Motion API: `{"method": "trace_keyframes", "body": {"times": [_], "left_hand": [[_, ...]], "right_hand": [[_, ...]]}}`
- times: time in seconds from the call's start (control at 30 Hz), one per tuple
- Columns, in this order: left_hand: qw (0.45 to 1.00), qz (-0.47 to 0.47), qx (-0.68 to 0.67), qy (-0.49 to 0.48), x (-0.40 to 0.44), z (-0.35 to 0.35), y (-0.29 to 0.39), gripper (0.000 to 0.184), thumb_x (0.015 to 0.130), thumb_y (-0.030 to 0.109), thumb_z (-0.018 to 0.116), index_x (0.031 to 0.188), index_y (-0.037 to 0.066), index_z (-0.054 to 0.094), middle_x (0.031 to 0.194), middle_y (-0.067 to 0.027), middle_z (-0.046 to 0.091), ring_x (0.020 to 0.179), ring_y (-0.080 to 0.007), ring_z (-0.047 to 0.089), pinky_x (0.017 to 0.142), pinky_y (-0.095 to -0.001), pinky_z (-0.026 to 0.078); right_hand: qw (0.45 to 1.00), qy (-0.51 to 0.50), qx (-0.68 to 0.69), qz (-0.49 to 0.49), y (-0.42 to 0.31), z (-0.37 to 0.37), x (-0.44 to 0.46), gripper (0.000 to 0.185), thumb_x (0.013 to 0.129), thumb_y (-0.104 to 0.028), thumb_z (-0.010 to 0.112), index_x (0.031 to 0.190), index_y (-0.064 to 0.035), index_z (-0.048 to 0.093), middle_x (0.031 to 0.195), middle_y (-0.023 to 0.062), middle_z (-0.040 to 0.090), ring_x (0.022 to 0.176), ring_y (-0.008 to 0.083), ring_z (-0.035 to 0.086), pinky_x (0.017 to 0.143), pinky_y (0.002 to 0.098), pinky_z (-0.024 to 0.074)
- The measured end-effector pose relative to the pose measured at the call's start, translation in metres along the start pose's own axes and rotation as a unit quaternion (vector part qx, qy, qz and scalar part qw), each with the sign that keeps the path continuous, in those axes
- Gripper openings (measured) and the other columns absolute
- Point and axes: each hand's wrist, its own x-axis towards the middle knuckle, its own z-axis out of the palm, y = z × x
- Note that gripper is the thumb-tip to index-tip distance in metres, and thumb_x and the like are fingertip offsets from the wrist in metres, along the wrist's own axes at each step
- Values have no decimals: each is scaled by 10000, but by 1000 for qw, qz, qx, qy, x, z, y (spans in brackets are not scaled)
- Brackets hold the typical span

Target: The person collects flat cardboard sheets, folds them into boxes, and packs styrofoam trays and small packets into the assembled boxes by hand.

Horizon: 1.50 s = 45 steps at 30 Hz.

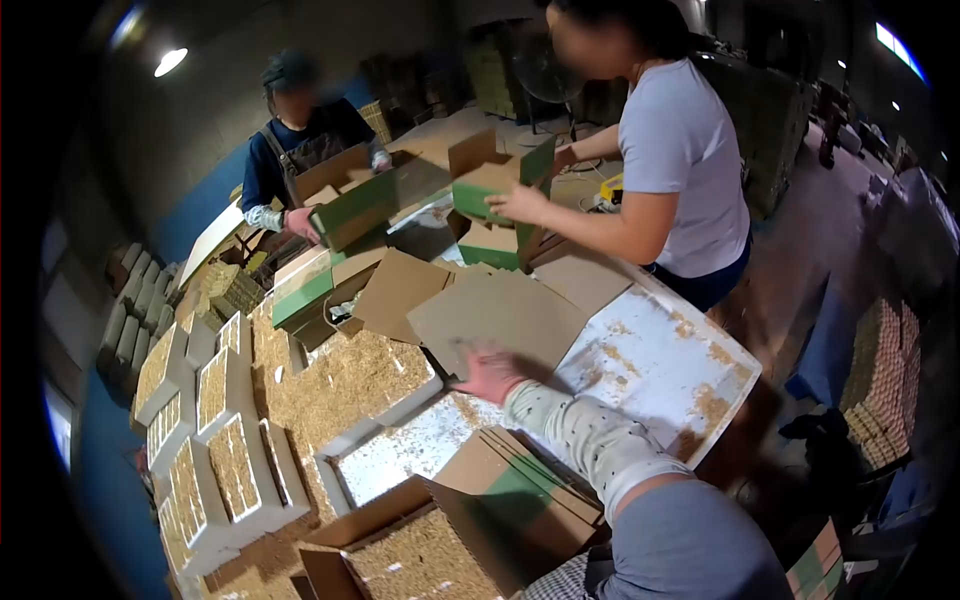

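My right hand [487, 374], in a pink glove with a pale dotted sleeve cover, reaches across from the lower right. Its fingers look spread, slightly blurred, against the near edge of a flat brown cardboard piece [500, 318]. Another cardboard flap [400, 296] lies beside that piece, to its left. Below my forearm are folded cardboard boxes [520, 490] with green bands. At the bottom, an open carton [425, 555] holds a tan, crumbly material that fills it close to the top. My left hand is out of view.
Two people stand across the white table [660, 370], handling green-and-brown cartons [358, 210]. Loose tan shavings [345, 375] cover the table's left part. White trays [225, 390] filled with tan material are stacked at left. Stacked goods [880, 380] stand at right.
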Motion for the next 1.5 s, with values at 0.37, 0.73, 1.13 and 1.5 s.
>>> {"method": "trace_keyframes", "body": {"times": [0.37,0.73,1.13,1.5], "left_hand": [[982,21,164,89,36,-14,-22,179,838,73,544,995,28,620,917,-122,637,808,-250,620,722,-332,487],[866,385,315,50,-16,14,20,497,560,64,704,1047,80,606,977,-99,608,933,-290,576,794,-353,472],[969,206,79,-113,-34,-24,-14,597,685,8,685,1249,79,503,1201,-148,536,1103,-306,512,983,-376,376],[978,43,-57,-197,58,25,-266,711,826,255,587,1399,49,219,1141,-101,549,1030,-209,520,871,-324,422]], "right_hand": [[982,-111,-76,-133,-1,10,-17,599,796,-290,574,1322,-80,378,1050,191,585,923,331,598,823,416,467],[841,-119,519,-93,-182,-182,-110,570,778,70,609,1310,-15,422,1000,66,630,807,77,567,640,200,470],[909,-180,-224,-302,-207,-164,-170,302,790,-359,570,915,-92,634,872,118,643,844,254,623,741,344,495],[891,-195,394,115,-141,-68,-199,471,800,-408,618,1046,-9,575,1035,169,606,951,271,591,812,426,461]]}}
